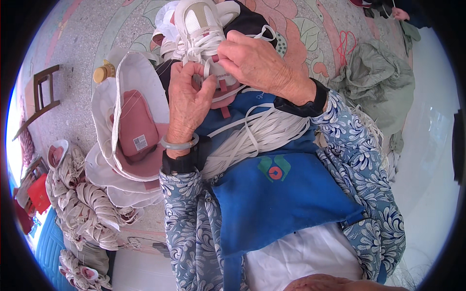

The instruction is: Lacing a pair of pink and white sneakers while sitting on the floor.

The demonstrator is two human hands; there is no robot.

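Observation:
A white and beige shoe upper (200, 22) with pink parts lies in front of me at the top of the view, its toe pointing away. White shoelace (208, 68) runs through its eyelets and loops between my hands. My left hand (191, 97) pinches the lace at the near left side of the upper. On the other side, my right hand (264, 63) is closed at the eyelet edge, thumb and forefinger together on the lace; its fingertips are partly hidden. Below the upper, a bundle of loose white laces (262, 131) lies over the blue apron (281, 199) on my lap.
Left of my left arm stand nested white and pink shoe uppers (138, 121), beside a yellow-capped bottle (102, 72). Farther left are piled laced uppers (92, 203) and a wooden stool (43, 97). A grey-green cloth sack (374, 82) lies to the right. Another person's hand (400, 13) shows at top right.

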